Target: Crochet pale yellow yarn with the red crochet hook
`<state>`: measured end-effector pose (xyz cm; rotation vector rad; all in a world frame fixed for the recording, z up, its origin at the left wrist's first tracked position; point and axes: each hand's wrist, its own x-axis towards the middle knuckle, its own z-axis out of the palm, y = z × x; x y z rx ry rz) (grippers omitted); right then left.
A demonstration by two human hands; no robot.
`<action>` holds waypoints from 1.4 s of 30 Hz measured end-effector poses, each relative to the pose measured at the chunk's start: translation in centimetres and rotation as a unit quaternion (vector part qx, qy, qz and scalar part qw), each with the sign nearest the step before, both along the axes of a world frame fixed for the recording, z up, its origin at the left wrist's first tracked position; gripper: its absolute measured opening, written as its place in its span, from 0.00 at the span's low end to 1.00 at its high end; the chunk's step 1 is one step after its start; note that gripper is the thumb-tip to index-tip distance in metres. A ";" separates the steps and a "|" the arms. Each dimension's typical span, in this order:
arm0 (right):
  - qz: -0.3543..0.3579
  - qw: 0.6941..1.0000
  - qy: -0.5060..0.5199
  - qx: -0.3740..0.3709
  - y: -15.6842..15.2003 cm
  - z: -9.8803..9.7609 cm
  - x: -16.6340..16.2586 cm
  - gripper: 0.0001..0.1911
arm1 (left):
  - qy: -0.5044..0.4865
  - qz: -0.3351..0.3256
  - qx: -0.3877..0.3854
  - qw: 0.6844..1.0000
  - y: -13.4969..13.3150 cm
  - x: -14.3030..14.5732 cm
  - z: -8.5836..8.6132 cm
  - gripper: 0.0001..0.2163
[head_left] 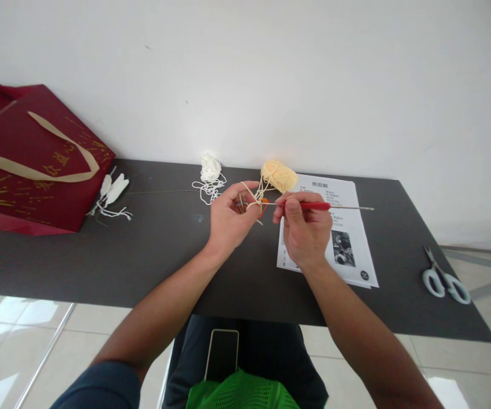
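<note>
Yellow yarn at the fingertips: a small loop [252, 204] sits above the table, at the left thumb and fingers; only a little worked yarn shows, so this part looks barely begun, though the fingers may hide some.
Crochet hook [317, 207]: red-handled, its metal tip reaching to the loop; whether a stitch is complete is too small to tell.
Left hand [231, 215]: thumb and a fingertip pinch the yarn, with a strand running over the raised forefinger.
Right hand [307, 230]: thumb and fingers close round the red handle, the far end of the shaft sticking out to the right.
Orange item [264, 203]: just beside the left fingertips; what it is cannot be made out.
Yellow ball [280, 176]: near the wall, full-looking, strands leading toward the left hand; most of it seems unused.
Printed sheets [358, 227]: under the right hand, with text and a photo.
White yarn [210, 168]: a loose heap behind the left hand, trailing untidy coils.
White pieces [116, 188]: beside the red bag [28, 142], apparently already formed, loose tails left on.
Scissors [444, 277]: lying apart at the table's [164, 267] right end, untouched.
</note>
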<state>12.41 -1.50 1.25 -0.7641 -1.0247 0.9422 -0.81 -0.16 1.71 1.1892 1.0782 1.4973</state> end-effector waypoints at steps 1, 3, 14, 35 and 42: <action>-0.003 1.000 -0.005 0.003 0.0 0.0 0.0 0.07 | -0.002 0.000 -0.001 1.000 0.0 0.0 0.0 0.18; -0.006 1.000 -0.017 0.011 -0.1 0.0 0.0 0.07 | -0.006 -0.001 -0.001 1.000 0.0 0.0 0.0 0.18; -0.032 0.990 -0.118 0.069 -0.7 -0.7 0.2 0.01 | 0.013 0.020 0.010 1.000 0.0 -0.1 -0.5 0.16; -0.045 0.954 -0.272 0.121 -0.4 -1.8 0.9 0.16 | -0.019 0.110 -0.006 0.994 0.6 -0.1 -0.8 0.13; -0.063 0.938 -0.298 0.165 0.0 -2.4 1.0 0.18 | -0.077 0.092 -0.048 0.992 0.6 0.2 -0.8 0.16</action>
